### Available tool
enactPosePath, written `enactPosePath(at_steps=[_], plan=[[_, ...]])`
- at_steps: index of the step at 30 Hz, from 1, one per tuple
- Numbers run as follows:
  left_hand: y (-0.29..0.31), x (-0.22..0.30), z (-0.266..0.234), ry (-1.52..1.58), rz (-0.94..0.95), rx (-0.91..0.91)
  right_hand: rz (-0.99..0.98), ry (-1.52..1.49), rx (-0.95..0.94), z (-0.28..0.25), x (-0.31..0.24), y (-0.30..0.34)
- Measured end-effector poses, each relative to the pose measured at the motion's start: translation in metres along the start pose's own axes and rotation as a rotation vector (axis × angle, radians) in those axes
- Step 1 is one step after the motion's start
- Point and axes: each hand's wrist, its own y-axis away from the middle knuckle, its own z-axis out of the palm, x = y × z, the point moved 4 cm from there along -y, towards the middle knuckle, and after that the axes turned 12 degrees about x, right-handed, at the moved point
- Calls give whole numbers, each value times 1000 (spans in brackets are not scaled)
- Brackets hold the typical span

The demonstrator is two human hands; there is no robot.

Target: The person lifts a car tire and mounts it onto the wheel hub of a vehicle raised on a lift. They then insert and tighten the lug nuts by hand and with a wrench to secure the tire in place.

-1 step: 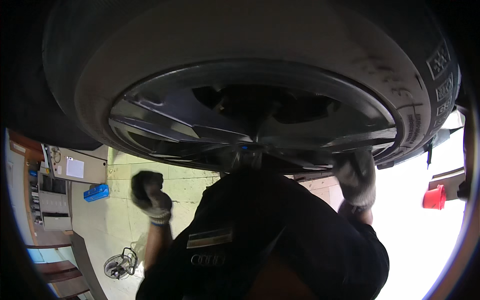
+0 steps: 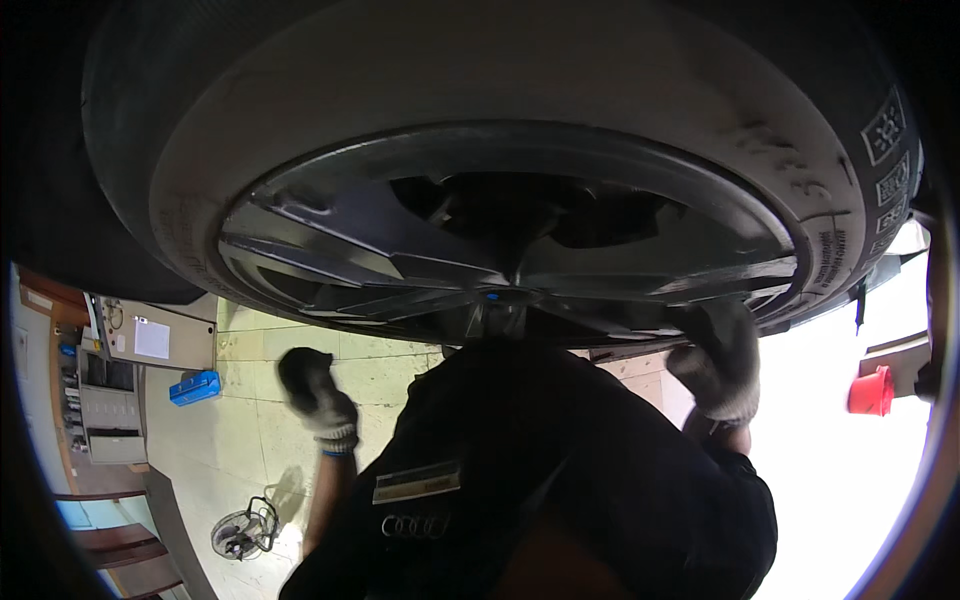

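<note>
The alloy wheel (image 2: 500, 296) and its tyre (image 2: 480, 70) sit above the gloved fingers: the right hand's (image 2: 722, 368) blur near the rim, the left hand's (image 2: 316, 395) curl apart from it; neither grip can be told. It is likely heavy and stiff, best held by the tread at both sides. Handwritten marks (image 2: 795, 165) and moulded symbols (image 2: 885, 140) show above the right fingers.

A pale yellowish tiled floor (image 2: 240, 430) with thin dark seams carries a blue oblong box (image 2: 194, 388). Well apart from the box, below it in the view and slightly to its right, stands a round black wire-caged fan (image 2: 240, 534).
</note>
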Motion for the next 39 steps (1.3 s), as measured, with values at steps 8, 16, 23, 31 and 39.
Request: enactPosePath(at_steps=[8,16,23,31,39], plan=[[114,-169,62,-535,109,-393,6,129,-5,-18,3,0],[129,-179,81,449,-835,108,-888,1110,682,-40,-78,-10],[125,-141,114,636,-628,158,-1316,958,599,-49,-71,-60],[126,-157,122,393,-411,221,-1189,847,636,-48,-86,-42],[126,-163,110,-314,401,262,-1140,967,646,-88,-33,-67]])
